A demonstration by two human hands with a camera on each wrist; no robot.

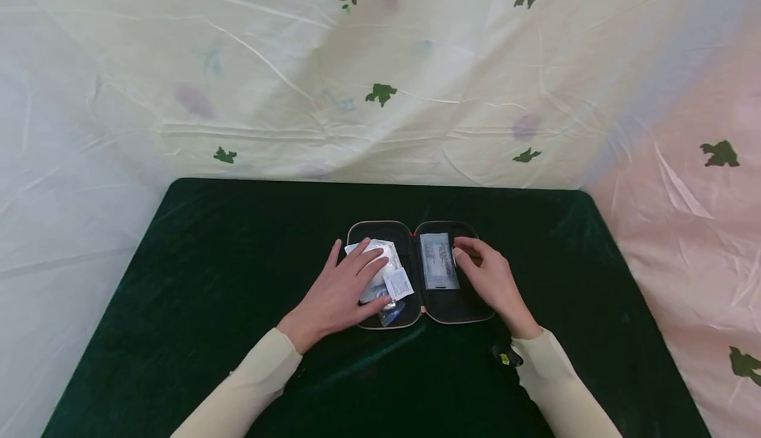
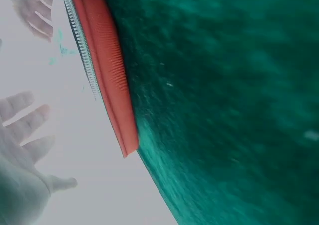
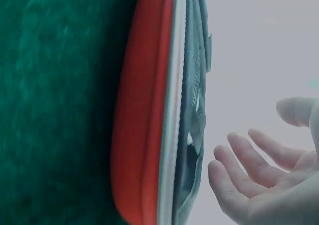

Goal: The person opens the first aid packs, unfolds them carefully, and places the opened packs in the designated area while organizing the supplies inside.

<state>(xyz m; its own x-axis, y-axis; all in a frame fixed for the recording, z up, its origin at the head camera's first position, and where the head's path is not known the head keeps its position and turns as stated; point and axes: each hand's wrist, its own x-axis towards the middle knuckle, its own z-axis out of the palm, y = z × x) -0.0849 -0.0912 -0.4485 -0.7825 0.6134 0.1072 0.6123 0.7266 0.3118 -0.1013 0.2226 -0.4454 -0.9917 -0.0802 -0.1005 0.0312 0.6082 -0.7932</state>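
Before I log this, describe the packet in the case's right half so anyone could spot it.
On the green table lies an open, black-lined case. Its right half, near the right hand, holds the pale packet. It is one long rectangle, unlike the overlapping packets beneath the left hand.
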